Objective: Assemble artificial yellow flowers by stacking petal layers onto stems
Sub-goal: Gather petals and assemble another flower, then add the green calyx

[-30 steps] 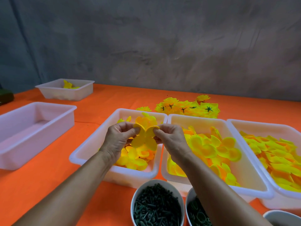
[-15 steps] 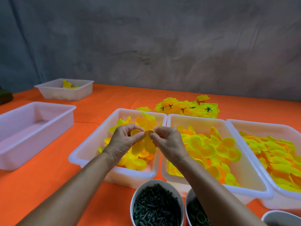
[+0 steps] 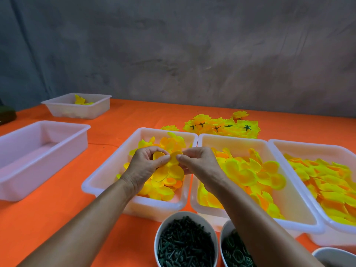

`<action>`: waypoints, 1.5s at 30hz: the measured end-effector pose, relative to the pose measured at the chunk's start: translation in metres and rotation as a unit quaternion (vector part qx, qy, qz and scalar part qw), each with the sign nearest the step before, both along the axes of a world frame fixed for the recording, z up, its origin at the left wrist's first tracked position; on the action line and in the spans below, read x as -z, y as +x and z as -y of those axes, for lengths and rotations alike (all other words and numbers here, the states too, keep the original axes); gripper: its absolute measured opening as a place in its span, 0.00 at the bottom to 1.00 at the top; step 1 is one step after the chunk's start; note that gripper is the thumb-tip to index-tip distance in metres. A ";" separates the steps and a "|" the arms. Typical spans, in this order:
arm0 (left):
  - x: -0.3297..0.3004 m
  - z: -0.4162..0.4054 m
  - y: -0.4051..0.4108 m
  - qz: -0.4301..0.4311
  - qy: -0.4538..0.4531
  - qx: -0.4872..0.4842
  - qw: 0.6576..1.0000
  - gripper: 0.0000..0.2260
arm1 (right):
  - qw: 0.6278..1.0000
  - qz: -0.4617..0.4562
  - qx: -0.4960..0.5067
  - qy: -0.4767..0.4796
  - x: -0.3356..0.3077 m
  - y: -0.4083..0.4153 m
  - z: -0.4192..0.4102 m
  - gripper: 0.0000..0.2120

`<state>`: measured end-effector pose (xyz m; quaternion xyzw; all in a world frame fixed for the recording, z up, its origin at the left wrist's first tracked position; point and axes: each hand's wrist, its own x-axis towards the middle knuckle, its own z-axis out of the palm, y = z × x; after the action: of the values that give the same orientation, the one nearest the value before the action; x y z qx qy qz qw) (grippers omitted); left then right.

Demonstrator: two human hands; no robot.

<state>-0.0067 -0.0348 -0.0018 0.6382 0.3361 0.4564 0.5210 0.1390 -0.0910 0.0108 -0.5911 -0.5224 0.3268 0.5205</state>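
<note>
Orange tabletop (image 3: 57, 218) beneath grey wall (image 3: 173, 54); both hands' fingers (image 3: 163, 159) pinching petal layer (image 3: 174, 160).

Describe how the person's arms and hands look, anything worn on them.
Both forearms are bare up to the frame edge: no sleeves show. The left hand and right hand wear no gloves, and no watch, bracelet or ring can be seen on the parts in view.

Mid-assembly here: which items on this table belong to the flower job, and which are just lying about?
In the job:
- petal layer pinched by left hand and right hand
- three petal trays
- stem bowl
- finished flowers

Lying about:
- empty tray
- far tray
</note>
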 end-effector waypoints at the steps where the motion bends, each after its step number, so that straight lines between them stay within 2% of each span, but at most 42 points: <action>1: 0.001 -0.001 -0.001 0.009 0.002 -0.016 1.000 0.04 | 1.000 0.003 0.010 -0.018 0.000 0.000 0.000 0.05; 4: 0.001 -0.004 -0.002 0.039 -0.012 -0.044 0.998 0.07 | 0.997 0.013 0.036 -0.063 0.001 -0.002 0.001 0.02; 8: 0.001 -0.001 0.001 0.042 0.000 -0.021 0.999 0.06 | 0.976 0.184 0.111 0.028 0.001 -0.003 0.001 0.04; 9: 0.001 -0.001 0.001 0.047 -0.006 -0.020 0.999 0.05 | 0.979 0.176 0.099 0.040 0.000 -0.003 0.002 0.04; 11: -0.001 -0.001 -0.001 0.060 -0.051 -0.013 0.997 0.02 | 0.997 0.060 0.026 0.035 -0.001 -0.004 0.004 0.05; 13: -0.004 -0.001 -0.003 0.093 -0.122 0.041 0.987 0.06 | 0.997 -0.050 -0.058 0.014 -0.002 -0.006 0.005 0.08; 15: -0.008 0.000 -0.006 0.134 -0.168 0.107 0.971 0.09 | 0.987 -0.113 -0.113 -0.001 -0.002 -0.009 0.006 0.09; 17: -0.009 0.000 -0.006 0.148 -0.178 0.122 0.965 0.10 | 0.984 -0.130 -0.126 -0.003 -0.001 -0.009 0.007 0.09; 19: -0.006 -0.001 -0.005 0.125 -0.149 0.076 0.978 0.06 | 0.995 -0.061 -0.077 0.013 0.000 -0.008 0.006 0.09; 21: -0.002 -0.002 -0.003 0.071 -0.075 0.009 0.995 0.04 | 0.994 0.100 0.026 0.046 0.000 -0.006 0.004 0.08; 24: 0.001 -0.002 0.001 0.040 0.005 -0.023 0.999 0.08 | 0.930 0.335 0.123 0.083 0.000 -0.005 0.005 0.05; 26: 0.002 -0.002 0.002 0.030 0.034 -0.033 0.998 0.10 | 0.893 0.413 0.140 0.112 0.002 -0.009 0.006 0.06; 27: 0.002 -0.002 0.001 0.035 0.038 -0.040 0.998 0.09 | 0.892 0.412 0.137 0.129 0.002 -0.011 0.006 0.06; 28: 0.003 -0.002 0.001 0.048 0.037 -0.047 0.997 0.07 | 0.906 0.380 0.125 0.140 0.001 -0.012 0.007 0.06; 30: 0.002 -0.003 0.000 0.079 0.031 -0.058 0.995 0.04 | 0.954 0.259 0.076 0.133 -0.002 -0.009 0.005 0.09; 33: 0.003 -0.003 0.000 0.068 0.028 -0.044 0.996 0.03 | 0.990 0.122 0.002 0.076 -0.003 -0.007 0.006 0.16; 36: 0.003 -0.001 0.002 0.045 0.029 -0.015 0.998 0.03 | 0.999 0.022 -0.034 0.015 0.002 -0.008 0.004 0.07; 38: 0.002 -0.001 0.001 0.034 0.031 -0.013 0.999 0.04 | 0.999 0.033 -0.034 0.004 0.003 -0.010 0.003 0.07; 42: 0.002 0.000 0.001 0.011 0.045 -0.010 0.999 0.07 | 0.993 0.116 0.026 0.005 0.001 -0.012 -0.001 0.12; 45: 0.002 0.000 0.001 0.010 0.044 -0.013 0.999 0.08 | 0.986 0.157 0.052 0.024 0.001 -0.013 -0.001 0.11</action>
<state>-0.0059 -0.0347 -0.0042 0.6512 0.3186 0.4841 0.4899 0.1265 -0.0897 0.0101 -0.6486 -0.5740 0.1897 0.4625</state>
